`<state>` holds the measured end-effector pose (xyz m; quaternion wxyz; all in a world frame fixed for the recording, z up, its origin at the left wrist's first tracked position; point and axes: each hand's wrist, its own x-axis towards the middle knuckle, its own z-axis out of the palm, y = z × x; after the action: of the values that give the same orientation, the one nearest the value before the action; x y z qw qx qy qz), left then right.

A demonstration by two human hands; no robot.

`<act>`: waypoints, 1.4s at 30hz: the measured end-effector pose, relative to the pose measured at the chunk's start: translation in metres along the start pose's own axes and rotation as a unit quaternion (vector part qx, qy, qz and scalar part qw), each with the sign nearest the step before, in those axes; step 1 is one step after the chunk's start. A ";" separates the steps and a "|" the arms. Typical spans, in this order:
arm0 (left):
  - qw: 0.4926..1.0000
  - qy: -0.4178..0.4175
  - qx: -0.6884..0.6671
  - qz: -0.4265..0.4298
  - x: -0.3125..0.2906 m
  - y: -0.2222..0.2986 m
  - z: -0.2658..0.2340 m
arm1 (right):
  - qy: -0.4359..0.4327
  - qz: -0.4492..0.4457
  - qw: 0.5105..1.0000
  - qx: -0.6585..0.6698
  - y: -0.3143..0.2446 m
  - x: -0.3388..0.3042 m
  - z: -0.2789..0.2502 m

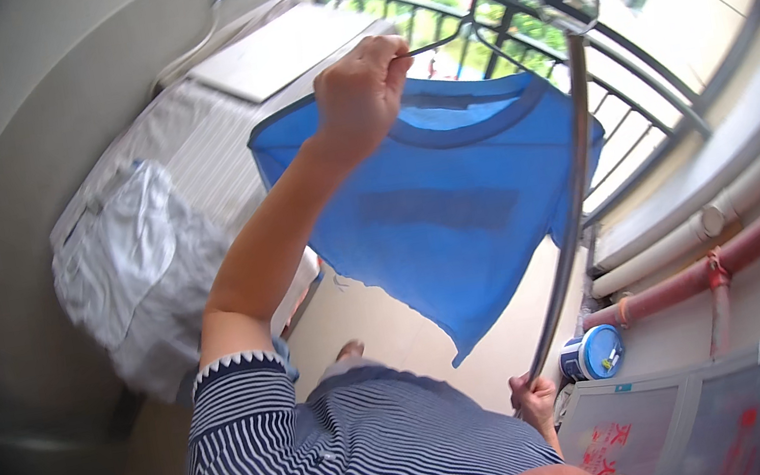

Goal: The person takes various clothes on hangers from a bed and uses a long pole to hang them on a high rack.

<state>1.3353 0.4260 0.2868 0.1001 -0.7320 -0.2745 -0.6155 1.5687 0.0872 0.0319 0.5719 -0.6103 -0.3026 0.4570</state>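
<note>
A blue T-shirt [343,194] hangs spread on a dark wire clothes hanger [441,43] in front of me. My left hand [362,91], raised and closed, grips the hanger's arm near the shirt's neckline. Low on the right, my right hand [533,399] is wrapped round the lower part of a long metal pole [578,181]. That pole rises past the shirt's right side to a hook-like end [572,20] near the railing. Whether the pole's end touches the hanger cannot be made out.
White cloth [131,267] lies draped over a ribbed washboard-like surface at left, with a flat white board [281,49] behind. A dark railing [638,107] spans the far side. Red pipe [666,287], a blue-lidded bucket [602,351] and a grey cabinet [640,405] are at right.
</note>
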 end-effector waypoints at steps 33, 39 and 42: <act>0.983 0.025 -0.162 0.088 0.152 0.029 0.062 | 0.206 -0.266 0.921 -0.197 0.026 0.076 0.058; 0.987 0.019 -0.139 0.076 0.153 0.033 0.056 | 0.219 -0.136 0.965 -0.052 -0.045 0.057 0.082; 0.986 0.015 -0.146 0.085 0.156 0.037 0.055 | 0.198 -0.172 0.964 -0.041 -0.034 0.068 0.077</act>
<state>1.4153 0.4656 0.4312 0.0486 -0.7499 -0.1170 -0.6493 1.5320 0.1861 0.0560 0.6651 -0.6500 -0.3023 0.2093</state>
